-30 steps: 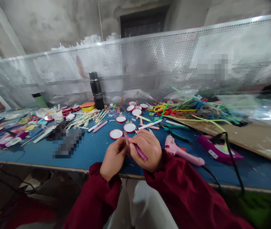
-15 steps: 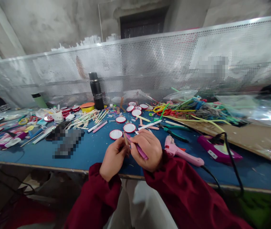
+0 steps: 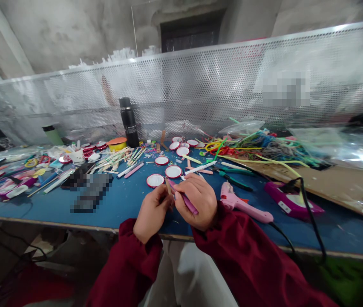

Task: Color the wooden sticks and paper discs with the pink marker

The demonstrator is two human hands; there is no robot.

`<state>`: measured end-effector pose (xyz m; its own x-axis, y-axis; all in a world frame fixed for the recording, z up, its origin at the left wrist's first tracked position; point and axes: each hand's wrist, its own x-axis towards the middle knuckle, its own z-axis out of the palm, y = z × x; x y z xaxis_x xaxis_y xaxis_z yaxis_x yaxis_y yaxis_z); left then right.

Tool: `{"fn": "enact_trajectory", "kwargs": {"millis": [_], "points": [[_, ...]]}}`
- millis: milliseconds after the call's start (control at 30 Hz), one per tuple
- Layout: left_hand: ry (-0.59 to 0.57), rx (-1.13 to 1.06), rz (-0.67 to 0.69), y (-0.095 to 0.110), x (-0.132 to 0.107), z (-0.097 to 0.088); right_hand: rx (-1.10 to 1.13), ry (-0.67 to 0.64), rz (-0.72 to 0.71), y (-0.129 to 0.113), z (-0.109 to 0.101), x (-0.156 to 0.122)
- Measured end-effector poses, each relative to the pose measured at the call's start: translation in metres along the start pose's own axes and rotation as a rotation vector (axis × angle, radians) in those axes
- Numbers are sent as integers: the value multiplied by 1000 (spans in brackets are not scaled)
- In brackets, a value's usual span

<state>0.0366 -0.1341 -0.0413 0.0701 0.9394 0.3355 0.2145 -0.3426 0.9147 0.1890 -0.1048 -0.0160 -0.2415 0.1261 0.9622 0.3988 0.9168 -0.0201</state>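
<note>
The worktop point(image 3: 120, 204) is a matt blue board. Behind it stands a perforated metal screen point(image 3: 200, 85) with a dull silver sheen, and beyond that a rough grey wall point(image 3: 56, 34). The glue gun point(image 3: 239, 204) is glossy pink plastic (its cable point(image 3: 312, 213) looks like black rubber). The purple stick point(image 3: 189, 204) in the right hand point(image 3: 204, 205) looks smooth. The tan stick point(image 3: 168, 186) at the left hand point(image 3: 151, 213) looks like bare wood. The sleeves point(image 3: 248, 256) are dark red cloth.

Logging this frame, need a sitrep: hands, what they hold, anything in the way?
Left hand pinching tan stick. Right hand closed on purple stick. Pink glue gun lies close by, right of that hand.
</note>
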Motion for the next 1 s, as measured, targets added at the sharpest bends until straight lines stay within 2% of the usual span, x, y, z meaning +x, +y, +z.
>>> {"fn": "enact_trajectory", "kwargs": {"millis": [700,1000], "points": [[-9,-21,7,0,0,0,-25,16,0,0,0,0],[4,0,21,0,0,0,14,-20,-20,0,1,0]]}}
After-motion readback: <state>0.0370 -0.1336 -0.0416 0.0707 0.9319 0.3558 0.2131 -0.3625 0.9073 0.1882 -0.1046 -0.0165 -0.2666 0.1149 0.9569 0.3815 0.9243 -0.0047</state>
